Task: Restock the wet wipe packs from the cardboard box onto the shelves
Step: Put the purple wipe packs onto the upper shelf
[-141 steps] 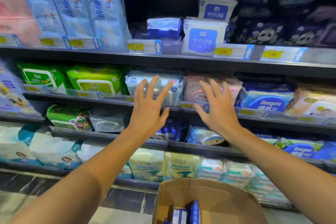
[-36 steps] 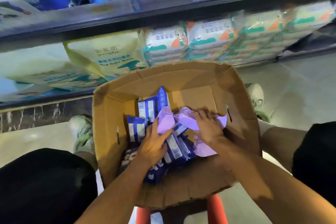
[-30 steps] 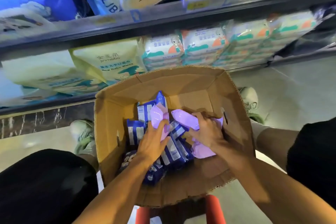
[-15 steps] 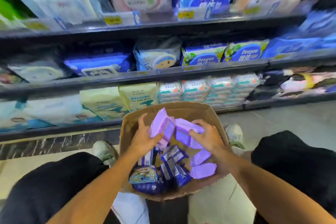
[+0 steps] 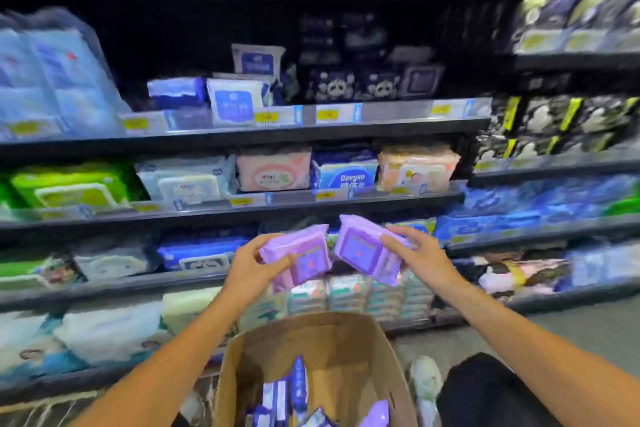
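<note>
My left hand grips a purple wet wipe pack, and my right hand grips a second purple wet wipe pack. Both packs are held up side by side in front of the middle shelves, above the open cardboard box. Inside the box lie several blue-and-white packs and another purple pack. The picture is blurred by motion.
Dark shelves run across the view, stocked with green, white, pink and blue wipe packs behind yellow price tags. Panda-print packs stand on the upper shelf. My shoe and dark-clad knee are right of the box.
Both hands lifted purple packs out of the box and raised them to shelf height. The view tilted up from the box to the shelves.
</note>
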Available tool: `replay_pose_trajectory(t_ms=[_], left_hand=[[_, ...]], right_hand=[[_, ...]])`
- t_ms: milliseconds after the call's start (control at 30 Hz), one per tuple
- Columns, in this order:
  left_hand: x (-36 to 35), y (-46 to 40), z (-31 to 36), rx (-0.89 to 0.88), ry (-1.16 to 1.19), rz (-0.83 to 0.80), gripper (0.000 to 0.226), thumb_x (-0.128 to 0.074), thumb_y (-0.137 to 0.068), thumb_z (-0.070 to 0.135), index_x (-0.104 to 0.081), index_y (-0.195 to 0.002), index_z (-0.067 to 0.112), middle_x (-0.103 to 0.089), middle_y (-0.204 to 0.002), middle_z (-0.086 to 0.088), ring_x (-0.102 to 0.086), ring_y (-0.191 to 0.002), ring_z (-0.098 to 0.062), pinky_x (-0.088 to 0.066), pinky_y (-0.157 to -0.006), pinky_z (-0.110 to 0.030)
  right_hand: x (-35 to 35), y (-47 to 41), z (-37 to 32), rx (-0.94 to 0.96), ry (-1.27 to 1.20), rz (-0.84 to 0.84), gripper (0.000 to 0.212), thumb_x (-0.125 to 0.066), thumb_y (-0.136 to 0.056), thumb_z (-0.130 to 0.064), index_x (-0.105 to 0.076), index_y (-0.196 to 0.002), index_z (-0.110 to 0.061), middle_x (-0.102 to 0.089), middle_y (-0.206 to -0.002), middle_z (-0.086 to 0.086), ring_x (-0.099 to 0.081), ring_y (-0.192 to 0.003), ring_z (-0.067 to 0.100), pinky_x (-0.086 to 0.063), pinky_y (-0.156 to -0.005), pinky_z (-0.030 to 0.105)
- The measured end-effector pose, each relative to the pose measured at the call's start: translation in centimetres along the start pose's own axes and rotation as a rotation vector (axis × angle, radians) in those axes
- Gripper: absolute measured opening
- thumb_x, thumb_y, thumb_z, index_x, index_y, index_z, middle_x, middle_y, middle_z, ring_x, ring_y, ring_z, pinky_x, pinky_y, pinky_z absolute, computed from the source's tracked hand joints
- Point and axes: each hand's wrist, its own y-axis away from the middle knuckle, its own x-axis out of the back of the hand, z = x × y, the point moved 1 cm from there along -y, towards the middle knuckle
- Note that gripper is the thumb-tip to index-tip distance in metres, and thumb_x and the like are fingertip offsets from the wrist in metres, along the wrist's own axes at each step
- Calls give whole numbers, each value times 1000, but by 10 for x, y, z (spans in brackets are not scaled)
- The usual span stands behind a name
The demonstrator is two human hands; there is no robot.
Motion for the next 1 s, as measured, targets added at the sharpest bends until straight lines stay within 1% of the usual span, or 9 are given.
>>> replay_pose_trajectory(t_ms=[133, 200, 333, 500, 567, 767, 833, 933, 1000], left_hand=[[-9, -16, 60, -95, 77, 16, 33, -81, -78, 5, -71, -104, 22, -77, -87, 11, -66, -75, -1, -53, -66, -15], [-15, -22, 88, -131, 99, 5, 33, -81, -79, 9, -70, -107, 22, -77, -94, 6, -69, -78, -3, -53, -65, -16], [-22, -37, 138, -220, 77, -29, 32, -77, -84, 18, -67, -114, 24, -73, -105, 7, -69, -90, -2, -56, -69, -18], [-27, -63, 190, -292, 117, -29, 29, -75, -86, 17, -64, -110, 28, -72, -105, 7, -69, -97, -8, -57, -69, -18], [-29, -80, 208, -330, 98, -26, 32, -74, -86, 20, -63, -115, 27, -70, -107, 7, -68, -100, -9, -59, -71, -21], [-34, -126, 246, -419, 98, -14, 37, -74, -86, 20, -62, -121, 23, -68, -111, 8, -66, -102, -9, -54, -64, -13], [-35, -141, 252, -448, 95, -20, 36, -75, -85, 21, -63, -119, 25, -70, -111, 7, -68, -101, -11, -55, -65, -15], [-38, -158, 252, -482, 107, 4, 34, -76, -84, 19, -65, -115, 26, -71, -110, 4, -69, -100, -13, -56, -66, -18], [-41, -166, 249, -501, 93, 31, 34, -76, -84, 19, -65, -115, 27, -71, -109, 4, -68, -99, -14, -56, -65, -17]], right_hand=[[35, -5, -46, 76, 6, 26, 18, -65, -95, -27, -69, -110, -18, -74, -100, -5, -68, -81, -1, -51, -68, 12], [55, -8, -67, 122, 43, 35, 18, -61, -97, -27, -68, -112, -19, -73, -104, -6, -67, -83, -5, -50, -69, 11], [93, -19, -108, 186, 113, 36, 26, -56, -98, -34, -65, -120, -22, -73, -108, -5, -70, -97, 4, -53, -76, 22], [130, -44, -163, 262, 149, 100, 21, -54, -101, -27, -61, -120, -21, -70, -108, -6, -68, -86, -6, -51, -68, 13], [145, -63, -180, 301, 171, 140, 22, -54, -101, -26, -61, -121, -21, -68, -108, -7, -66, -83, -11, -49, -68, 9], [172, -129, -219, 367, 245, 219, 34, -57, -99, -34, -60, -129, -18, -67, -113, -7, -65, -88, -10, -53, -71, 12], [175, -154, -225, 373, 282, 218, 36, -55, -99, -37, -58, -131, -20, -66, -115, -6, -66, -97, -3, -56, -78, 18], [177, -190, -225, 366, 312, 226, 36, -56, -100, -36, -57, -132, -21, -65, -117, -2, -66, -104, 12, -57, -86, 35], [180, -212, -218, 358, 370, 217, 34, -56, -100, -30, -57, -133, -20, -65, -119, -1, -65, -105, 16, -54, -87, 35]])
